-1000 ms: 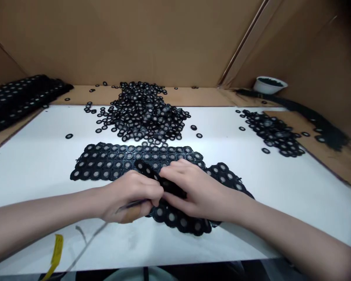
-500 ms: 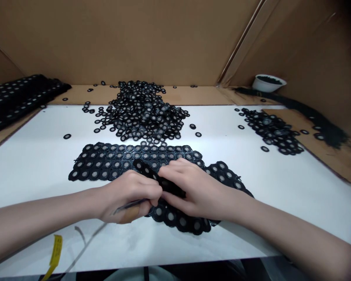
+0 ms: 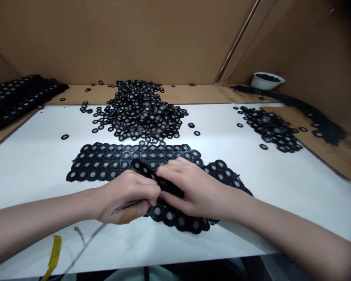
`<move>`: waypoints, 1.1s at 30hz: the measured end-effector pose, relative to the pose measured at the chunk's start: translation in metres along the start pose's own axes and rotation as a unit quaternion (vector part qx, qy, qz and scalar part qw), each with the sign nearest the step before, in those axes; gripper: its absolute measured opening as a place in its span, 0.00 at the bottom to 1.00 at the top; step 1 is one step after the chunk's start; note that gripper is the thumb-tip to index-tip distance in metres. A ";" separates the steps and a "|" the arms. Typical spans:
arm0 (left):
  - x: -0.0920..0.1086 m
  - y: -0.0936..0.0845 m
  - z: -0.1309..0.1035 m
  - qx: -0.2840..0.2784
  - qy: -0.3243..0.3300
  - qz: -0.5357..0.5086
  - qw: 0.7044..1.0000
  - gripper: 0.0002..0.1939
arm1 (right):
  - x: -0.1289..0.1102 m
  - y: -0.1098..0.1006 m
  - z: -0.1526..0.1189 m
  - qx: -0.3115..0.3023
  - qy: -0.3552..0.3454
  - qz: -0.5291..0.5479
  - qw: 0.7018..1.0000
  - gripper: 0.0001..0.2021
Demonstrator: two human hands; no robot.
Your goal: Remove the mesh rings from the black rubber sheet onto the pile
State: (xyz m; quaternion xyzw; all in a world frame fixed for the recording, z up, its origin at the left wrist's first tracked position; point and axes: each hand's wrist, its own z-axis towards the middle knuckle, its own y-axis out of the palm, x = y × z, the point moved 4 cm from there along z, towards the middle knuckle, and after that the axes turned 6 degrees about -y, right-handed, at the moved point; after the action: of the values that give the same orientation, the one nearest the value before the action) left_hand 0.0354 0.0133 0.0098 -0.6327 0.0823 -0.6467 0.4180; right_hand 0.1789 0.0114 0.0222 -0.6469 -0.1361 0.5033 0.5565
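Note:
A black panel of joined discs with pale centres [image 3: 181, 221] lies in front of me, part of it folded up between my hands. My right hand [image 3: 190, 187] is closed on the raised fold, thumb below and fingers over the top. Against that fold my left hand [image 3: 131, 195] is closed around a thin, dark, rod-like tool [image 3: 128, 205]; its tip is hidden. A tan strip [image 3: 130, 214] covers part of the left thumb. Behind my hands the wider stretch of joined discs [image 3: 96, 164] lies flat, and another part [image 3: 222, 171] shows beyond my right hand.
A large heap of loose discs [image 3: 146, 113] sits at the back, a smaller heap [image 3: 269, 127] at the right. A white bowl [image 3: 266, 82] and dark strands [image 3: 304, 107] lie near the cardboard wall. Finished-looking panels [image 3: 20, 97] are stacked left; a yellow tag [image 3: 55, 251] is at front left.
The whole view has shifted very slightly. Both hands keep the same hold on the fold, with hardly any visible movement.

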 end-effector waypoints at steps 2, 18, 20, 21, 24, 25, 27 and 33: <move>0.000 0.000 -0.001 -0.001 -0.002 0.003 1.000 0.07 | 0.000 0.000 0.000 -0.002 0.001 0.000 1.000 0.07; -0.003 0.001 -0.001 -0.001 0.001 0.009 1.000 0.08 | -0.002 -0.002 0.001 -0.008 0.002 0.002 1.000 0.07; -0.002 0.001 -0.001 0.000 0.001 0.009 1.000 0.08 | -0.002 -0.002 0.001 -0.009 0.003 0.001 1.000 0.07; -0.002 0.001 -0.002 0.000 0.002 0.008 1.000 0.08 | -0.002 -0.002 0.001 -0.009 0.003 0.001 1.000 0.07; -0.002 0.001 -0.002 0.003 0.003 0.009 1.000 0.08 | -0.002 -0.002 0.001 -0.008 0.002 0.002 1.000 0.07; -0.002 0.001 -0.002 0.002 0.002 0.009 1.000 0.08 | -0.002 -0.002 0.001 -0.008 0.001 0.002 1.000 0.07; -0.002 0.002 -0.002 0.002 0.001 0.011 1.000 0.08 | -0.002 -0.002 0.001 -0.009 0.000 0.001 1.000 0.07; -0.002 0.001 -0.002 -0.002 0.001 0.010 1.000 0.07 | -0.003 -0.002 0.002 -0.009 -0.004 -0.002 1.000 0.06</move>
State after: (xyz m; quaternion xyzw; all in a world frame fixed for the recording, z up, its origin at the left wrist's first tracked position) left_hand 0.0334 0.0131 0.0073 -0.6323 0.0906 -0.6428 0.4228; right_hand 0.1772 0.0111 0.0253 -0.6499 -0.1440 0.5032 0.5511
